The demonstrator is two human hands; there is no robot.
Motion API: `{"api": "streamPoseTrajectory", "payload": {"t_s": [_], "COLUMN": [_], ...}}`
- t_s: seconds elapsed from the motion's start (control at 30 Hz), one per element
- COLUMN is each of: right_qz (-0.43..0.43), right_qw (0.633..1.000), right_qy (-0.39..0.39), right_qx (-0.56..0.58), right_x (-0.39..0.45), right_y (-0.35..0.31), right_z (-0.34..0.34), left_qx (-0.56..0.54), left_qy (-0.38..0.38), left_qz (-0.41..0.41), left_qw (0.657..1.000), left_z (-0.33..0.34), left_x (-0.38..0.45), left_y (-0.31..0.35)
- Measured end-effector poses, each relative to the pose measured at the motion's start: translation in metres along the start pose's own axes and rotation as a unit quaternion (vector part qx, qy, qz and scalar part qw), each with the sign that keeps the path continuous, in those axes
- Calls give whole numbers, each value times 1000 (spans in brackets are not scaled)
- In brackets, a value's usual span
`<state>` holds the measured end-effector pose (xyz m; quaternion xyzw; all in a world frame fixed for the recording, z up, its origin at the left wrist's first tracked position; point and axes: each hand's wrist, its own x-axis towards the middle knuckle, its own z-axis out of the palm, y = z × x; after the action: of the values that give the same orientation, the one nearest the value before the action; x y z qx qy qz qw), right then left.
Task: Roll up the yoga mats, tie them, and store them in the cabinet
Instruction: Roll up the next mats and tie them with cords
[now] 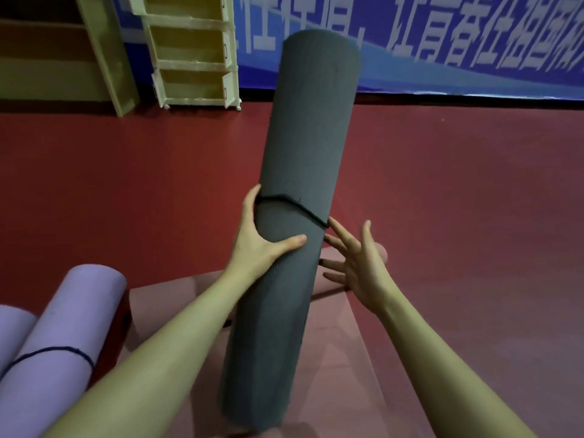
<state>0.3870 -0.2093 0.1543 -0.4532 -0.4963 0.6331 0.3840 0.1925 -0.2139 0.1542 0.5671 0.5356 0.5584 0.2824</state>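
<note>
Pink mat: lies flat on the floor nearest the camera, under both forearms; the lower end of the grey roll is in front of it.
Purple rolls: two rolled purple mats lie side by side at the lower left; the nearer, larger one has a dark string round it.
Grey mat: rolled into a long tight cylinder, held up in the middle of the view, leaning slightly to the right, its top end reaching in front of the banner.
Black cord: runs round the grey mat about halfway up, slanting down to the right; it sits tight enough to dent the roll.
Left hand: grips the grey mat from its left side just below the cord, thumb laid across the front, fingers wrapped round the far side with one fingertip at the cord.
Right hand: spread, fingers straight and splayed, holding nothing; its fingertips are at the right edge of the grey mat near the cord, whether touching I cannot tell.
Floor: dark red, stretching to the wall.
Cabinet: pale yellow-green open shelving at the far left against the wall.
Drawer unit: a narrow cream stack of drawers just beside the cabinet.
Banner: blue with large white characters along the back wall.
</note>
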Motion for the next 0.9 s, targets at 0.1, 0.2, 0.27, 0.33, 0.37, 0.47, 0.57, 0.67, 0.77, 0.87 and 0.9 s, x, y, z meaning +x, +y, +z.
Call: {"api": "streamPoseTrajectory", "payload": {"t_s": [0.1, 0.2, 0.27, 0.33, 0.37, 0.47, 0.57, 0.67, 0.77, 0.87, 0.9], "right_qz": [-55, -149, -237, -305, -326, -354, -379, -404, -430, -441, -435], "right_qw": [997, 983, 961, 936, 929, 914, 904, 891, 868, 848, 844], "right_qy": [14, 60, 80, 90, 85, 78, 55, 14, -18, -49, -66], "right_qx": [-48, -85, -121, -149, -154, -182, -190, -206, -247, -292, -308], "right_x": [-8, -14, -21, -32, -36, -50, -64, -79, -85, -84, -82], "right_y": [-16, -29, -38, -49, -54, -71, -78, -76, -68, -57, -52], "right_z": [21, 52, 74, 94, 104, 142, 183, 225, 268, 311, 325], "left_qx": [108, 219, 294, 345, 367, 431, 473, 507, 534, 544, 545], "left_qy": [24, 25, 26, 29, 32, 46, 54, 69, 88, 107, 113], "left_qz": [29, 43, 43, 41, 41, 39, 28, 5, -41, -94, -111], "left_qw": [993, 974, 954, 937, 929, 900, 879, 859, 840, 827, 823], "left_z": [-22, -45, -61, -80, -91, -127, -170, -216, -258, -296, -308], "left_x": [-1, -8, -14, -20, -24, -40, -64, -93, -120, -141, -147], "left_y": [37, 67, 84, 100, 108, 133, 152, 162, 160, 146, 138]}}
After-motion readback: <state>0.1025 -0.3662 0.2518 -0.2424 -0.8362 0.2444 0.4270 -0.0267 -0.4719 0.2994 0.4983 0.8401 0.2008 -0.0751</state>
